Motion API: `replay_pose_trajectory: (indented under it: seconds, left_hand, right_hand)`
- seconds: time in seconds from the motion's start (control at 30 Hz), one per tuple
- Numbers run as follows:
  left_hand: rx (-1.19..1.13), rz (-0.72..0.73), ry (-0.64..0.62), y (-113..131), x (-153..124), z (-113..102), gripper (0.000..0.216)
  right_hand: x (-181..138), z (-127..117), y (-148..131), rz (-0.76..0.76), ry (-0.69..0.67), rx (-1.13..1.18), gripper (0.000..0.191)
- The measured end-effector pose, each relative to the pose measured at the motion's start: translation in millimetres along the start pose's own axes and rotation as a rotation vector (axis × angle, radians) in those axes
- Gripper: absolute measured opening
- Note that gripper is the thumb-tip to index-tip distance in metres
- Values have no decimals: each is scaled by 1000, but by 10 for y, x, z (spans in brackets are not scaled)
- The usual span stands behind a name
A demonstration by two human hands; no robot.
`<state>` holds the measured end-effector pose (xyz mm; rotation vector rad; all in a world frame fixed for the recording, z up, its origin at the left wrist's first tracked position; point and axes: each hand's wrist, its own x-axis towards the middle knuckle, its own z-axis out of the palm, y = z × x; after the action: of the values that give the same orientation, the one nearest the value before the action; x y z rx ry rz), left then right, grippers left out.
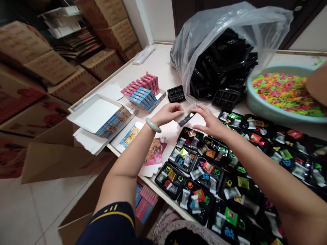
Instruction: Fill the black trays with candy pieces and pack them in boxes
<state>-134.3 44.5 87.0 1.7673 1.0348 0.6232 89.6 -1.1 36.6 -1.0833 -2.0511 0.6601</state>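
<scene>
My left hand (167, 114), with a pale green bangle on its wrist, has its fingers drawn together at the near-left end of a small black tray (187, 119). The tray is tilted, with something whitish on it that I cannot make out. At its other side my right hand (211, 120) is open, thumb and fingers spread apart. Below the hands stand rows of filled black trays (170, 180) holding wrapped sweets and small coloured plastic pieces. An unfilled black tray (175, 94) lies just beyond my left hand.
A clear plastic bag (189, 51) of black trays stands behind. A light blue basin (278, 114) holds coloured plastic pieces at right. Upright pink and blue boxes (144, 95), an open display box (94, 114) and flat printed cartons (154, 153) lie left. Cardboard boxes (51, 68) fill the floor.
</scene>
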Motion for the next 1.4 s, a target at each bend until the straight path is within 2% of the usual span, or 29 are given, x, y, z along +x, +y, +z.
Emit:
replay_pose_trajectory:
  seconds: [0.1,0.2,0.27,0.37,0.43,0.5,0.6,0.63,0.7,0.8,0.87,0.97,1.03,1.2,1.3,1.4]
  left_hand:
    - [-237,16,-20,330,-356,169,25]
    - [-474,49,-111,447,-766,584,35]
    - [-548,90,-200,419,-1069,949,44]
    - [-613,93,-137,301,-1527,1523,55]
    - [-661,59,-153,216,-1813,1862,60]
    - [-696,19,-236,142,-2077,2133,66]
    - [-705,-37,-371,41,-2420,2402,73]
    - [-706,-42,-394,5,-2520,2465,75]
    - [-702,-30,-361,-69,-2699,2563,76]
    - [-626,19,-192,-151,-2911,2665,63]
    - [-508,62,-114,-160,-3004,2693,49]
    - [-324,152,-99,-87,-3060,2675,28]
    - [-251,202,-98,-3,-3050,2646,21]
    - [-218,179,-38,124,-2984,2650,24]
    - [-265,125,-21,88,-2974,2690,28]
    - [-244,149,-45,65,-2953,2722,23]
  right_hand:
    - [-331,-160,-425,18,2,64,48]
    - [-864,-240,-779,160,106,55,46]
    - [-1287,-281,-979,233,161,17,46]
    - [-1919,-328,-1271,305,168,-47,38]
    - [-2310,-331,-1457,378,142,-70,33]
    - [-2684,-291,-1619,471,106,-72,29]
    - [-3211,-127,-1802,586,51,-44,25]
    - [-3368,-47,-1846,613,52,-28,26]
    - [-3638,127,-1911,658,127,15,32]
    - [-3906,352,-1964,702,348,58,40]
    - [-3998,426,-1985,683,421,51,37]
    - [-4047,421,-2012,577,381,99,25]
    - [-4047,381,-2020,537,373,161,24]
    - [-4048,329,-1987,621,564,198,17]
    - [-4094,329,-1947,582,532,172,13]
    - [-4111,326,-1908,591,502,165,9]
